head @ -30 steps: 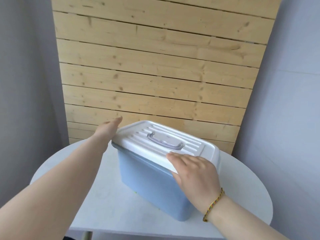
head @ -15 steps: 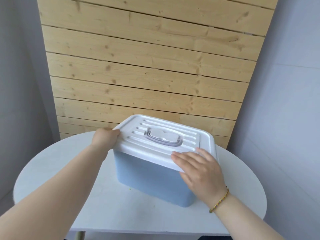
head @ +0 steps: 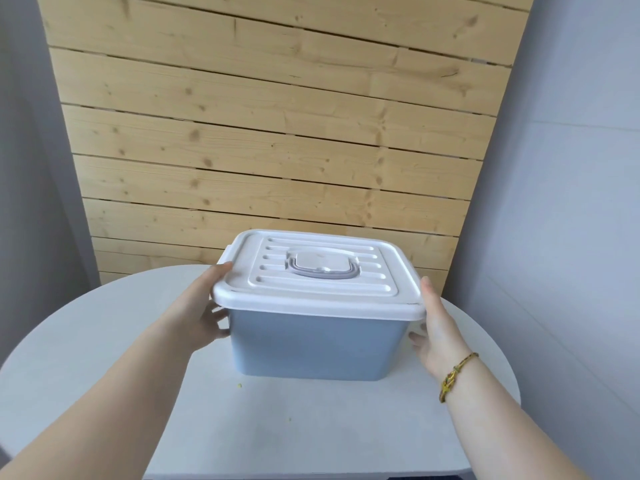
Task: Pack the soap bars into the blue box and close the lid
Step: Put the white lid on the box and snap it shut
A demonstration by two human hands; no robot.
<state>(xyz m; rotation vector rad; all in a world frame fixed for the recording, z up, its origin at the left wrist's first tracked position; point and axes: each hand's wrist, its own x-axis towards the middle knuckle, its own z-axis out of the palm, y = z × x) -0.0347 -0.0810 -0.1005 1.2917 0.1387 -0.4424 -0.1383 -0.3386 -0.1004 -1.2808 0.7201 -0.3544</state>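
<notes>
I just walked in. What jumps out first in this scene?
A blue box under a white lid with a grey handle, standing mid-way on a round white table. The left hand and right hand clasp its two ends. Behind it rises a pale wooden plank wall.
</notes>
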